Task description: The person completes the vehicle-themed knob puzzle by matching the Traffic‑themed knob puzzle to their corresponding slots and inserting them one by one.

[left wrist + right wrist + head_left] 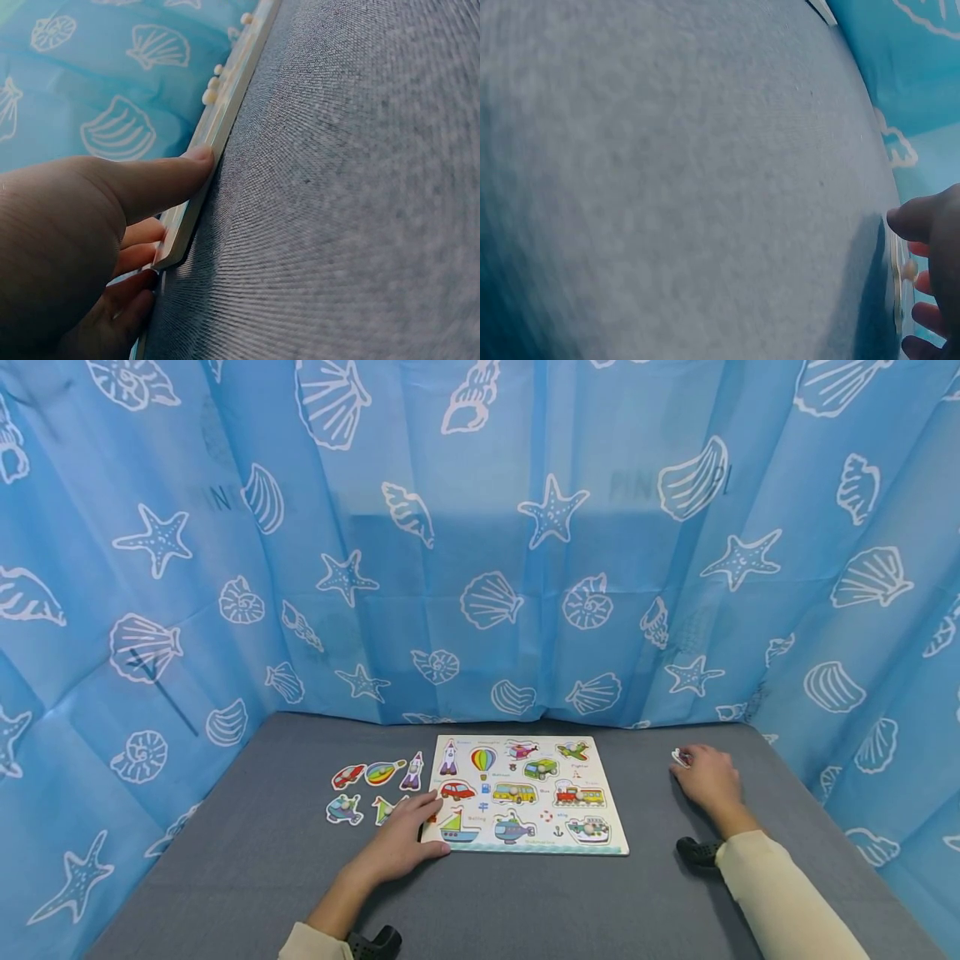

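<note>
A wooden peg puzzle board (551,841) with vehicle pictures lies on the grey table. My left hand (400,841) holds its near left corner; in the left wrist view the thumb (180,176) presses along the board's edge (217,142), with the other fingers around the corner. Off to the right, my right hand (711,779) is at a small white-edged puzzle piece (680,758). In the right wrist view the fingers and thumb (915,217) are loosely spread about this piece's knob (910,270). The hand hides its picture.
Left of the board lie several loose pieces: a red car (348,777), a balloon (385,772), a rocket (412,772), a submarine (344,809) and a sailboat (383,810) partly behind the left hand. A blue shell-patterned curtain (480,552) surrounds the table's back and sides.
</note>
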`<state>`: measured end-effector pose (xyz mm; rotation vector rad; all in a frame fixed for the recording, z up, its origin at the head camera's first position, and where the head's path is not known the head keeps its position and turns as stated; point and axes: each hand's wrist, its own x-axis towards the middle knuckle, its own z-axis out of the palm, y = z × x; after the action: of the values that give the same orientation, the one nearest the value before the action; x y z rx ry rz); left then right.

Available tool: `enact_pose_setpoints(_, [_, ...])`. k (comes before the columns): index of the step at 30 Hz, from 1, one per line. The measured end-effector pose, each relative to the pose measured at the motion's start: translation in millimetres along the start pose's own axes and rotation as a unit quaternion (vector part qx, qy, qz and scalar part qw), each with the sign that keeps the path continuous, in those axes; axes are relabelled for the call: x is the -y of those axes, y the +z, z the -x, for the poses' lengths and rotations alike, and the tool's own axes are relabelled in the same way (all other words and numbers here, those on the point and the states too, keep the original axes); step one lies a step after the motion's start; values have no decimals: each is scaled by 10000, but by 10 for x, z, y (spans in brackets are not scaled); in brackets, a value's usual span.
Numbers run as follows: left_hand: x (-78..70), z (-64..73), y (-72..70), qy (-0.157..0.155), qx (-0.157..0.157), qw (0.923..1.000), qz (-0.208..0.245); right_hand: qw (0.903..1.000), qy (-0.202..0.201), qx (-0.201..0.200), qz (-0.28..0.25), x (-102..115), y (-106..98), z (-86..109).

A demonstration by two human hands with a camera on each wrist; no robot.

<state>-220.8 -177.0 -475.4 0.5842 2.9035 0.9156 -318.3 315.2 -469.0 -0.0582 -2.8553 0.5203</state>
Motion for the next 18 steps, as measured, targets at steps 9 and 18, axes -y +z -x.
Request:
enact_pose_setpoints(9, [11, 0, -1, 50, -46, 10000, 19, 9998, 99, -1, -199, -70, -25, 9])
enact_pose_setpoints(18, [18, -4, 5, 63, -29, 10000, 20, 9994, 329, -90, -83, -105, -27, 15])
